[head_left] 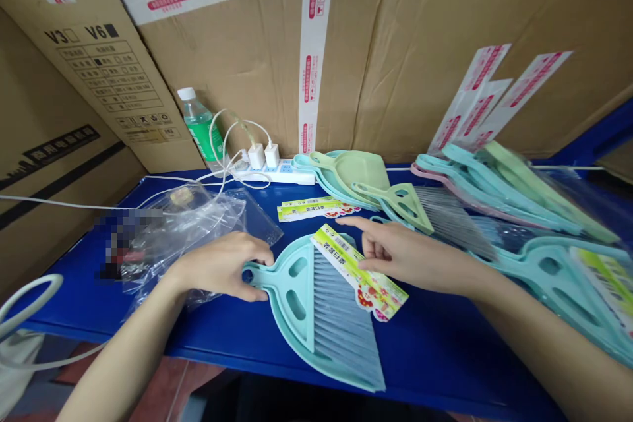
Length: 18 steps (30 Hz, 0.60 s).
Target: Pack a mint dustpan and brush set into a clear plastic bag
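A light blue brush (316, 306) lies inside a matching dustpan (297, 353) at the front of the blue table (435, 349). My left hand (225, 267) grips the handle end of this set, fingers curled around it. My right hand (403, 254) pinches a yellow-green paper label (359, 270) that lies across the bristles, with its index finger stretched out to the left. More labels (316, 209) lie just behind.
Stacks of green, blue and pink dustpans (346, 175) and brushes (499, 194) fill the back and right. Clear plastic bags (198, 221) lie at the left. A power strip with chargers (270, 168), a green bottle (200, 125) and cardboard boxes (445, 39) stand behind.
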Each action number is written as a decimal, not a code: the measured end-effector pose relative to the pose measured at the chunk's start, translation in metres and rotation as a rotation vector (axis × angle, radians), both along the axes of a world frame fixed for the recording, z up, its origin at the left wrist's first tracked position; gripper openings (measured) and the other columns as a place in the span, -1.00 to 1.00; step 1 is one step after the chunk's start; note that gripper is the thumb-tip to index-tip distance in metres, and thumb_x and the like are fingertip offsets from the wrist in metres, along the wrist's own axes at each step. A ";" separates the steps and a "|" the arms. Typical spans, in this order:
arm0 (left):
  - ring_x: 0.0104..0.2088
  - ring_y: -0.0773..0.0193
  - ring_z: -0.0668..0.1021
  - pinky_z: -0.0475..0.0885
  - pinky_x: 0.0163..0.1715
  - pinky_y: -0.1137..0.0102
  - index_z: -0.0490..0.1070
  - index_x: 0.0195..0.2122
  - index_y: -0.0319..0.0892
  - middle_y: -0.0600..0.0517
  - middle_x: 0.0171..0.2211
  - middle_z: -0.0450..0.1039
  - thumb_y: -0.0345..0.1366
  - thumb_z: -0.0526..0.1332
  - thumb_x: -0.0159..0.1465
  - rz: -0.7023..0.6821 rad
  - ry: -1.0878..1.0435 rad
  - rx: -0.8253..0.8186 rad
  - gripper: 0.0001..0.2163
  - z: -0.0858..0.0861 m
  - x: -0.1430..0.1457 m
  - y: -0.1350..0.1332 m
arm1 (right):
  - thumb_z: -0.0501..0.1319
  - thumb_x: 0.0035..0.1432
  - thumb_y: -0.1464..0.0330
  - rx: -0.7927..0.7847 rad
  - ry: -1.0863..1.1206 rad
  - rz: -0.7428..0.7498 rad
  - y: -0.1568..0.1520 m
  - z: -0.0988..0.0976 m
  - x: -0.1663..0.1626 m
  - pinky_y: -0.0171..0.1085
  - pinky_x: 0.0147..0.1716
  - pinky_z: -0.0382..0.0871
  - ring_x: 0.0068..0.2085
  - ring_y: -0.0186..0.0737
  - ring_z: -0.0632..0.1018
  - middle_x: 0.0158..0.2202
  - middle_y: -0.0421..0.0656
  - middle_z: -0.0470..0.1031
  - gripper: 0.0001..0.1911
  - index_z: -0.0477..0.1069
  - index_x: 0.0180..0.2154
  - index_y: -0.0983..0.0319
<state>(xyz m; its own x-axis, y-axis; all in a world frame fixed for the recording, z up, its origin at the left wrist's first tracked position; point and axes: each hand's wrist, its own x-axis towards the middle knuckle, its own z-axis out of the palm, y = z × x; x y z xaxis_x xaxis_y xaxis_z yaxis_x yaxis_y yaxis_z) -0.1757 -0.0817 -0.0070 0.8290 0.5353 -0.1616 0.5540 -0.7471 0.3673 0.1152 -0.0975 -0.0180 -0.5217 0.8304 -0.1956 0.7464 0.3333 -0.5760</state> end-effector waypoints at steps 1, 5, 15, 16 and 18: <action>-0.47 0.34 0.43 0.19 -0.46 0.46 0.38 -0.41 -0.18 0.13 -0.45 0.41 -0.21 0.35 0.11 0.002 -0.002 -0.002 -0.81 0.000 0.000 0.000 | 0.11 0.12 0.39 -0.020 0.044 0.006 0.000 0.002 0.002 -0.31 -0.49 0.19 -0.51 -0.29 0.33 -0.52 -0.31 0.33 -0.30 0.06 0.30 0.27; -0.47 0.35 0.42 0.19 -0.46 0.47 0.38 -0.40 -0.17 0.14 -0.46 0.39 -0.21 0.35 0.11 0.012 -0.012 -0.009 -0.81 0.000 0.001 -0.001 | 0.09 0.17 0.30 -0.093 0.191 0.052 -0.002 0.010 0.005 -0.34 -0.54 0.15 -0.53 -0.33 0.27 -0.54 -0.33 0.23 -0.45 0.27 0.19 0.23; -0.48 0.35 0.41 0.18 -0.47 0.46 0.37 -0.41 -0.16 0.13 -0.47 0.39 -0.17 0.32 0.13 -0.006 -0.008 -0.003 -0.80 -0.001 0.000 0.000 | 0.27 0.04 0.18 -0.453 0.525 0.007 -0.005 0.019 -0.003 -0.32 -0.43 0.34 -0.44 -0.35 0.46 -0.46 -0.26 0.45 -0.76 0.43 -0.38 0.23; -0.48 0.35 0.41 0.18 -0.47 0.46 0.37 -0.41 -0.16 0.13 -0.47 0.39 -0.17 0.32 0.13 -0.007 -0.009 -0.004 -0.80 -0.001 0.000 0.000 | 0.29 0.03 0.19 -0.486 0.559 0.008 -0.005 0.020 -0.003 -0.32 -0.42 0.36 -0.44 -0.36 0.47 -0.47 -0.26 0.46 -0.76 0.42 -0.38 0.24; -0.48 0.35 0.41 0.18 -0.47 0.46 0.37 -0.41 -0.17 0.13 -0.47 0.39 -0.18 0.33 0.12 -0.004 -0.010 -0.009 -0.80 -0.001 0.001 0.000 | 0.31 0.01 0.21 -0.549 0.626 0.016 -0.006 0.020 -0.003 -0.32 -0.41 0.39 -0.44 -0.37 0.49 -0.46 -0.26 0.47 -0.77 0.42 -0.38 0.24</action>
